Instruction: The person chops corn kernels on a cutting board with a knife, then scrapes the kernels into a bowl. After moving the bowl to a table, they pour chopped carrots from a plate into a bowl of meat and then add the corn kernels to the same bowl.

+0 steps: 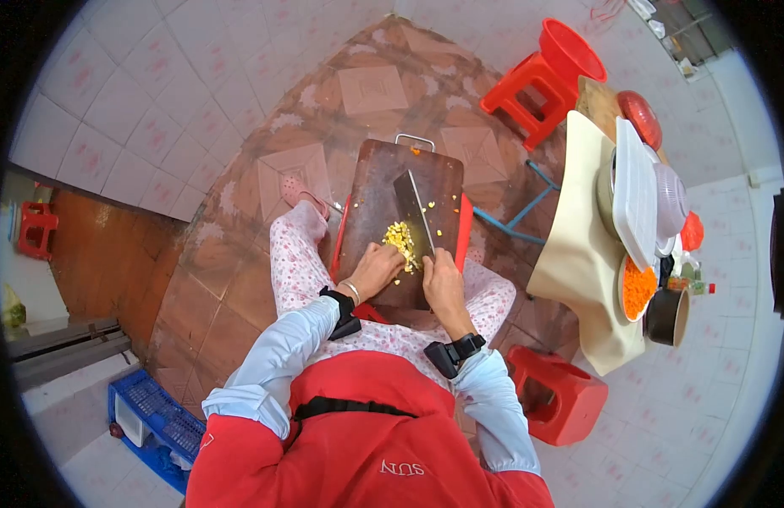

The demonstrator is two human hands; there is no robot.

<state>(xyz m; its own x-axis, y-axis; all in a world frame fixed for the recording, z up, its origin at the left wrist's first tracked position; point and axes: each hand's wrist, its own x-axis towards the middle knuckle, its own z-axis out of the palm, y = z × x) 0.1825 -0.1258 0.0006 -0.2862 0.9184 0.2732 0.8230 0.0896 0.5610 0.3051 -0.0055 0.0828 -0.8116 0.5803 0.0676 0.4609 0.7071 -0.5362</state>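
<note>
A dark wooden cutting board [371,199] with a metal handle lies between my knees on a red stool. My right hand [444,288] is wrapped round the handle of a cleaver [414,208], whose broad blade points away from me along the board. Small chopped yellow pieces [400,240] sit in a pile just left of the blade. The curled fingers of my left hand [377,269] press together at the near edge of this pile. A few loose bits are scattered to the right of the blade and near the board's far end.
To the right, a cloth-covered table [570,229] holds a bowl of shredded orange food [638,289], a dark pot [668,317] and a white lid [635,195]. Red stools [570,398] stand nearby, one bearing a red basin [573,51]. A blue basket [159,415] is at lower left.
</note>
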